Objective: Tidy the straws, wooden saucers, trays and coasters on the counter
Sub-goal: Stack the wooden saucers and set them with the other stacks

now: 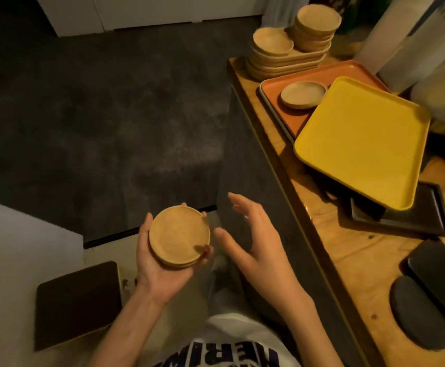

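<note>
My left hand [158, 268] grips a small stack of round wooden saucers [179, 235] from below, held over the floor beside the counter. Just to the right of the stack, my right hand [253, 234] hangs with fingers spread, touching nothing. On the wooden counter [353, 250], one wooden saucer [303, 94] lies on an orange tray [319, 72]. A yellow tray [361, 139] lies tilted over the orange tray and a black tray [428, 218]. More wooden saucers [316, 25] are piled on oblong wooden trays [285, 63] at the counter's far end.
Dark oval coasters [422, 311] and a dark rectangular one [444, 276] lie on the near right of the counter. White cylinders [422, 46] stand behind the trays. A dark board [78, 303] sits low at the left. The grey floor [110, 115] spreads left of the counter.
</note>
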